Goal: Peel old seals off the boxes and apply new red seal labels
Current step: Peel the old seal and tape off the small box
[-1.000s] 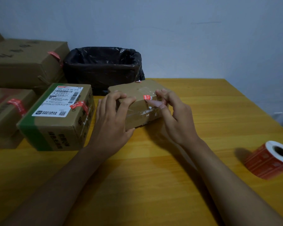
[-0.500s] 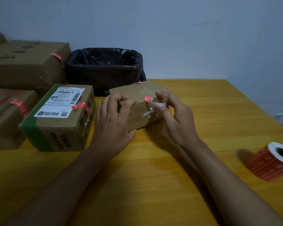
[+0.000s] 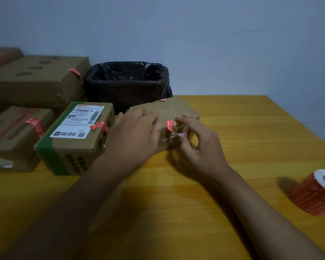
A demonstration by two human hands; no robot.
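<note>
Peeling underway: right hand point(image 3: 199, 145) pinches the half-lifted old red seal point(image 3: 170, 125) on the small brown cardboard box point(image 3: 169, 113), left hand point(image 3: 133, 136) flat, bracing; fresh label unapplied.

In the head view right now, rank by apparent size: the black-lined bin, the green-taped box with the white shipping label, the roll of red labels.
1. Black-lined bin
2. Green-taped box, close to the bin; it sits nearer the camera, so unsure
3. Roll of red labels, cropped by the frame edge

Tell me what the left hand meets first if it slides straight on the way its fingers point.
Likely the right hand: the left hand lies on the small box, fingers aimed right towards the red seal. Depth is uncertain.
</note>
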